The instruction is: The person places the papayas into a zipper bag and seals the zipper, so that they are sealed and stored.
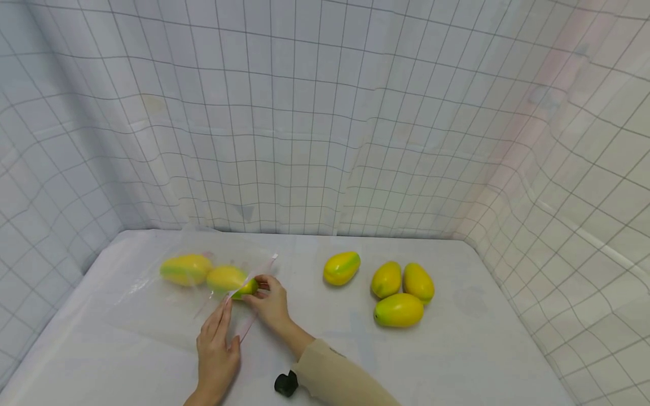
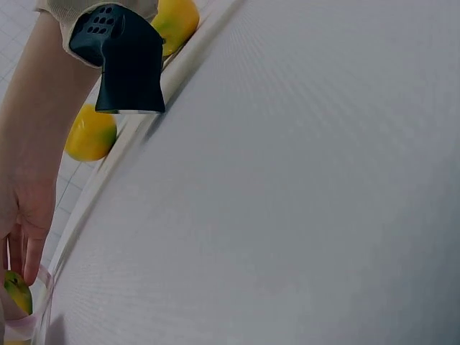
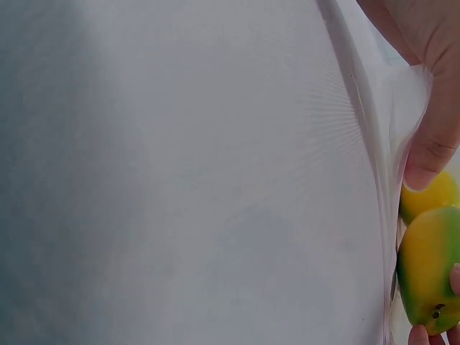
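A clear zip bag with a pink seal lies on the left of the table, its mouth toward the right. One yellow-green mango shows through the plastic at the bag's far side. My right hand pinches the green end of another mango, which lies partly inside the mouth. On the near side of that mouth, my left hand touches the plastic edge with straight fingers. Its thumb stands apart from them, and the bag's edge passes between thumb and hand in the right wrist view.
To the right lie several loose mangoes: a single mango, and a cluster with a front mango. A dark wrist camera sits by the right sleeve. White grid-lined curtains enclose the table's back and sides.
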A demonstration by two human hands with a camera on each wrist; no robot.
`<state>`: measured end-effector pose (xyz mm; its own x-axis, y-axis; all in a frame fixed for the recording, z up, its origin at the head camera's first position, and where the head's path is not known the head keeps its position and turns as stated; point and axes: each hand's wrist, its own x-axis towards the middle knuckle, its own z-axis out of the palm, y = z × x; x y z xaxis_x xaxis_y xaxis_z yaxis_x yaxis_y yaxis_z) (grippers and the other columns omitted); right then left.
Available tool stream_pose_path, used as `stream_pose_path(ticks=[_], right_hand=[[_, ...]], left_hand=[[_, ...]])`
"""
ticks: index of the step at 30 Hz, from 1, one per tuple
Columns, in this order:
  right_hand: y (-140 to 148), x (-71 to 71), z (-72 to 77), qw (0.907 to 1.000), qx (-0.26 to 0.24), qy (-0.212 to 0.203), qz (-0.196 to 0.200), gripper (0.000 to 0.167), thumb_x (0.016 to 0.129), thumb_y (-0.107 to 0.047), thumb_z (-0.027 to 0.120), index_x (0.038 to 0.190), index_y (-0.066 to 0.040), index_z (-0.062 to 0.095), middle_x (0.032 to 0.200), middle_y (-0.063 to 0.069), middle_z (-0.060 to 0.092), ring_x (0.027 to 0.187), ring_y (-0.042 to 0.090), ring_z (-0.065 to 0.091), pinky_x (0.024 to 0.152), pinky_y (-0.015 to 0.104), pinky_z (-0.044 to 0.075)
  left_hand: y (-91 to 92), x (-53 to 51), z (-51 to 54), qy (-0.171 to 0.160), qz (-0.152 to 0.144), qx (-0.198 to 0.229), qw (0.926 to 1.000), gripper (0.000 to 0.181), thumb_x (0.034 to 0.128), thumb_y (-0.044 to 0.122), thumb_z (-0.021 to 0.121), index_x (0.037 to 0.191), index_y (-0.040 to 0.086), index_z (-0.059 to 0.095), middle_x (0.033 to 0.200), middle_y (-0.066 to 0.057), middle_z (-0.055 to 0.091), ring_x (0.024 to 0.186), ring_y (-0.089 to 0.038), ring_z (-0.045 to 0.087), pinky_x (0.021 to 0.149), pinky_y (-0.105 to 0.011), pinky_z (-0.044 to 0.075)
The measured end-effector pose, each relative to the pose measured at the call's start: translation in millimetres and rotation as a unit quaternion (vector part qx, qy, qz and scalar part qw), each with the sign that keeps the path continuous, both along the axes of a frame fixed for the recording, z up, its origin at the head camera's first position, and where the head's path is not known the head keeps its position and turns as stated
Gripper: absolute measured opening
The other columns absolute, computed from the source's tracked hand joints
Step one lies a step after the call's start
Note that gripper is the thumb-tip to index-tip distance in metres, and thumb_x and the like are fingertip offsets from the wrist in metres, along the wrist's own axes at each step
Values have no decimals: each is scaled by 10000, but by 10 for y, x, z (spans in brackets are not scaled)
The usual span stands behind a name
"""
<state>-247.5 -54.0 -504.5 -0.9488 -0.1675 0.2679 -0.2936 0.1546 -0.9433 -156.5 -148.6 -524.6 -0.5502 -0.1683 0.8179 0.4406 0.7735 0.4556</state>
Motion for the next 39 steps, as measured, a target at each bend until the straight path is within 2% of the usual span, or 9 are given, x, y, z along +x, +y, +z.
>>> stream_pose_path(ticks=[10, 19, 27, 35, 39], right_hand=[[-17, 14, 40, 9997, -74, -238, -25, 398, 709, -20, 741, 1064, 58, 577, 1040, 117, 596, 959, 235, 594, 774, 212, 494], [18, -12, 10, 9990, -8, -388, 215, 387, 732, 4, 712, 1093, 60, 585, 1085, 142, 612, 996, 233, 602, 798, 227, 489], [87, 13, 82, 9983, 121, -478, 308, 389, 744, -21, 701, 1112, 38, 593, 1113, 139, 615, 1018, 240, 597, 837, 262, 479], [362, -12, 161, 9982, -229, -414, 365, 410, 764, -10, 689, 1143, 71, 558, 1149, 208, 586, 1030, 342, 575, 866, 320, 471], [602, -12, 268, 9975, -355, -496, 367, 419, 782, -24, 676, 1173, 48, 543, 1178, 214, 562, 1058, 360, 551, 888, 322, 457]], left_hand=[[-11, 20, 25, -152, -28, 10, 9999, 882, 440, -195, 609, 1293, 1, 496, 1314, -139, 498, 1034, -400, 452, 726, -470, 326], [-8, 13, 30, -80, -36, -47, 10000, 907, 413, -223, 628, 1287, -20, 492, 1275, -199, 505, 1047, -409, 451, 714, -469, 317], [-4, 21, 26, -76, 5, -93, 9999, 934, 392, -240, 641, 1287, -20, 490, 1264, -211, 504, 1044, -404, 450, 705, -471, 310], [4, 9, 26, -31, 5, -83, 10000, 914, 383, -239, 647, 1263, -32, 510, 1261, -202, 513, 1043, -395, 456, 715, -470, 316], [5, 14, 25, -75, 13, -83, 9999, 903, 390, -241, 645, 1259, -34, 513, 1265, -199, 509, 1050, -392, 452, 718, -471, 312]])
